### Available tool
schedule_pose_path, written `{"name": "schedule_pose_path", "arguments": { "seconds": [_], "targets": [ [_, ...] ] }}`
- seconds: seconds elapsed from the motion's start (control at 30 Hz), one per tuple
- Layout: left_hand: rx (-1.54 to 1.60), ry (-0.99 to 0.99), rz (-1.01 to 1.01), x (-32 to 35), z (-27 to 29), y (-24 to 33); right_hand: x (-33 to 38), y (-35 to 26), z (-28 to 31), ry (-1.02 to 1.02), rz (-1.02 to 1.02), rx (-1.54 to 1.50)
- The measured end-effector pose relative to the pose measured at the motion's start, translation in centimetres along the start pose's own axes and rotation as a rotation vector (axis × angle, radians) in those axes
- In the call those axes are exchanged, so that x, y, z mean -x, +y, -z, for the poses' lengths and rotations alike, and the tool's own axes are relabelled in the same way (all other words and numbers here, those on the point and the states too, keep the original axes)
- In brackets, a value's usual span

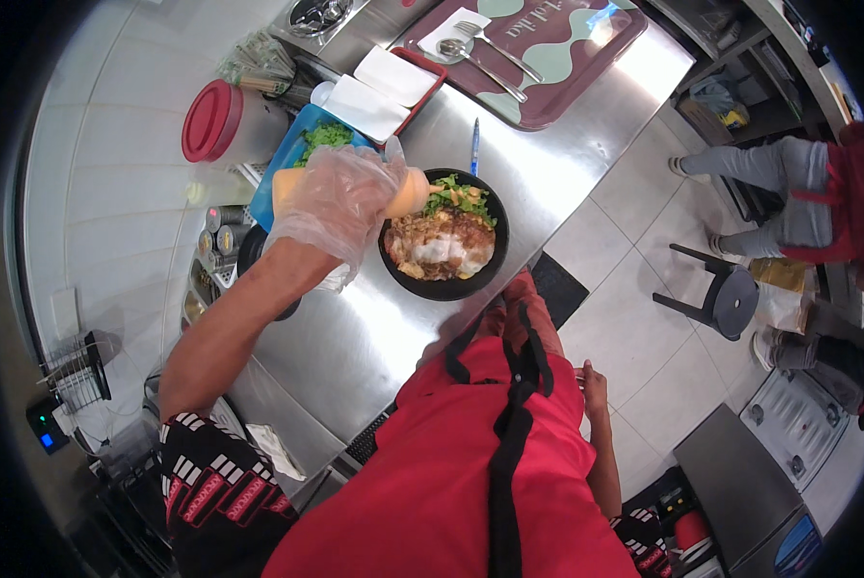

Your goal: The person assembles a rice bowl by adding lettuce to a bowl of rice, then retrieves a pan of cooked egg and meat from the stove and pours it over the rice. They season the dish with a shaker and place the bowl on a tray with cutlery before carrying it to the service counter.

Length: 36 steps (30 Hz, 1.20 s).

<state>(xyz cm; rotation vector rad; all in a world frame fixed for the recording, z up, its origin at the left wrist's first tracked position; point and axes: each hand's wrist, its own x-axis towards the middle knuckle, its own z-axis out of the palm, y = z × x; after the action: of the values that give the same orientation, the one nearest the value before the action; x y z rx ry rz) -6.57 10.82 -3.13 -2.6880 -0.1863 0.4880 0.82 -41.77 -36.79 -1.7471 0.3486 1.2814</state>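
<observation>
My left hand [331,197], in a clear plastic glove, is closed around a squeeze bottle [408,194] of pale orange sauce. The bottle lies nearly level, its nozzle pointing right over a round black bowl [442,287]. In that bowl, green lettuce [459,197] with streaks of sauce fills the far side. Browned food with a white topping [446,249] takes up the near side. My right hand [594,385] is bare and low beside my red apron, away from the counter, its fingers loosely apart with nothing seen in them.
Behind the bottle is a blue container [302,123] of lettuce, near a red-lidded tub [212,120]. A blue pen [475,146] lies beyond the bowl. Farther off, a patterned tray [557,58] carries a fork and spoon. Rightward stand a black stool [731,299] and other people [803,193].
</observation>
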Motion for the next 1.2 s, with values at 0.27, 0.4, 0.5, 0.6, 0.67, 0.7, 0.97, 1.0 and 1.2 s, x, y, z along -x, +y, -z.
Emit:
{"name": "schedule_pose_path", "arguments": {
  "seconds": [0.27, 0.4, 0.5, 0.6, 0.67, 0.7, 0.97, 1.0, 1.2],
  "targets": [
    [0.028, -0.06, 0.003, 0.4, -0.5, -1.0, -0.1, -1.0, -0.2, 0.019, -0.032, 0.016],
    [-0.013, -0.168, 0.023, 1.0, -0.7, -1.6, -0.2, -1.1, -0.5, 0.029, -0.027, 0.029],
    [0.038, -0.121, 0.012, 1.7, -0.7, -2.0, -0.5, -1.0, -0.5, 0.035, -0.012, 0.076],
    [0.093, -0.043, 0.023, 2.7, -0.8, -2.4, -0.9, -1.0, -0.3, 0.006, 0.006, 0.097],
    [0.135, -0.119, 0.087, 3.3, -1.3, -2.6, -1.0, -1.4, -0.1, 0.009, 0.02, 0.13],
    [0.216, -0.155, 0.139, 3.7, -1.7, -2.7, -1.1, -1.6, 0.0, 0.026, 0.03, 0.167],
    [1.143, 0.293, 0.647, 12.5, -5.4, -3.5, 0.1, -4.1, -0.3, 0.016, 0.051, 0.305],
    [1.146, 0.408, 0.804, 14.0, -6.1, -3.7, 0.5, -4.3, -0.4, 0.031, 0.083, 0.345],
    [1.417, 1.162, 1.139, 18.4, -14.3, -10.8, 1.5, -6.0, -0.9, 0.001, 0.101, 0.476]
  ]
}}
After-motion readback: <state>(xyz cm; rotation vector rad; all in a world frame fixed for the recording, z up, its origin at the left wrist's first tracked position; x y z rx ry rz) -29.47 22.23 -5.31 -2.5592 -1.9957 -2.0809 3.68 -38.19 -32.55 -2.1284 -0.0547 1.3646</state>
